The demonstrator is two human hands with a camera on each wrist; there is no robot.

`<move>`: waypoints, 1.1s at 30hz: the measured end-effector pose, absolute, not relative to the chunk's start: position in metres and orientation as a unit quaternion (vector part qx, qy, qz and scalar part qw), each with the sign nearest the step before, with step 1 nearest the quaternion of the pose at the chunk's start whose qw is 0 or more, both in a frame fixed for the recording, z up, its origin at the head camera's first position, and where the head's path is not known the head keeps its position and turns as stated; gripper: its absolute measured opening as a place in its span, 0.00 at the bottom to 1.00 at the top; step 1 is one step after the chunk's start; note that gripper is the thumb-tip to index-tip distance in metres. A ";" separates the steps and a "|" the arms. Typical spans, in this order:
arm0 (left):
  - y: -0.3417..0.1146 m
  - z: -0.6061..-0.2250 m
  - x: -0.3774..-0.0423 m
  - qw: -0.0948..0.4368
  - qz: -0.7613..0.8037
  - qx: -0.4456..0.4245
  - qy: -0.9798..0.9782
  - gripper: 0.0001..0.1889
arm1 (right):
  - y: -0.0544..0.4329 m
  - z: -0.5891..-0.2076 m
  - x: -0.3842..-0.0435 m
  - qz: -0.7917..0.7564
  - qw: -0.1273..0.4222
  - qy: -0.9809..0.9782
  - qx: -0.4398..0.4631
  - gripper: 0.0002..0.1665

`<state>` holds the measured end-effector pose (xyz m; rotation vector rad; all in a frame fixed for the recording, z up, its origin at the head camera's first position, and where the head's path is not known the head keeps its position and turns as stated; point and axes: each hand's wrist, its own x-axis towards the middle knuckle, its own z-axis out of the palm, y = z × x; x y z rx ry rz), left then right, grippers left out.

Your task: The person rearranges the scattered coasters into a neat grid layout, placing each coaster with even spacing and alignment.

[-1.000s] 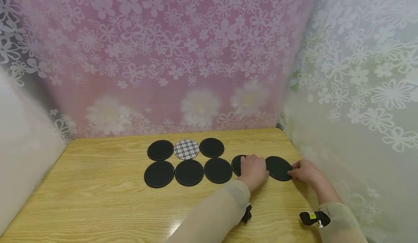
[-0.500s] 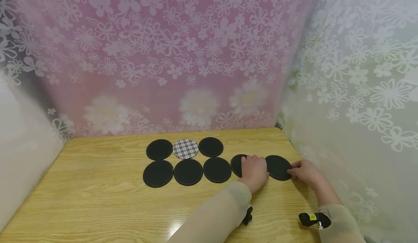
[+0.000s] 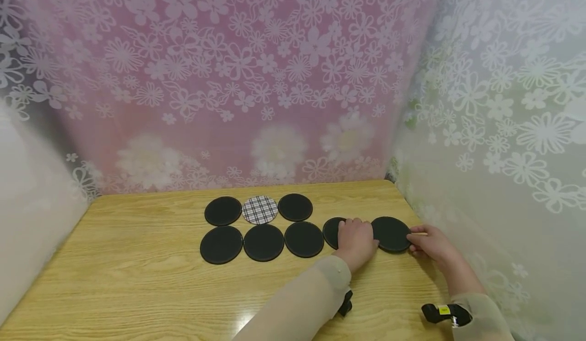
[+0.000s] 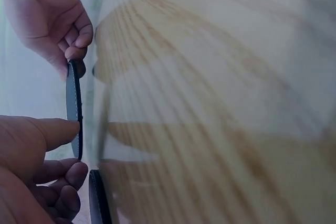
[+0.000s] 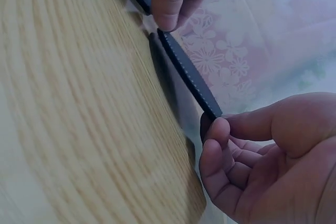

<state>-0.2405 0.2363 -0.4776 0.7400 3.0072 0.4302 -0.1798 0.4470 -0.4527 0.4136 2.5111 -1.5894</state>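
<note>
A round black coaster [image 3: 391, 234] with a stitched rim is held between my two hands at the right end of the front row. My right hand [image 3: 432, 244] pinches its right edge between thumb and fingers. At its left edge is my left hand [image 3: 357, 239], thumb and fingers on the rim in the left wrist view. A narrow gap shows between this coaster [image 5: 189, 74] and the tabletop in the right wrist view. Another black coaster [image 3: 333, 232] lies flat, partly hidden behind my left hand.
Three more black coasters, the nearest [image 3: 304, 239], continue the front row leftward. Behind them lie a black coaster [image 3: 223, 210], a white plaid coaster [image 3: 260, 209] and another black one [image 3: 295, 207]. Flowered curtains [image 3: 494, 142] border the wooden table [image 3: 137, 270] at the back and sides.
The right hand has shifted slightly right, and more of its fingers show below the coaster's edge. The held coaster has moved very slightly. The left hand stays in place.
</note>
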 end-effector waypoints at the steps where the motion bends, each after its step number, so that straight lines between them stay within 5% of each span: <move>1: 0.235 -0.476 -0.240 0.007 0.144 0.234 0.962 0.15 | 0.447 -0.453 -0.180 -0.534 0.071 0.832 0.136 0.32; 33: 0.172 -0.459 -0.267 -0.047 0.247 0.179 0.951 0.24 | 0.397 -0.445 -0.225 -0.564 0.041 0.820 0.093 0.33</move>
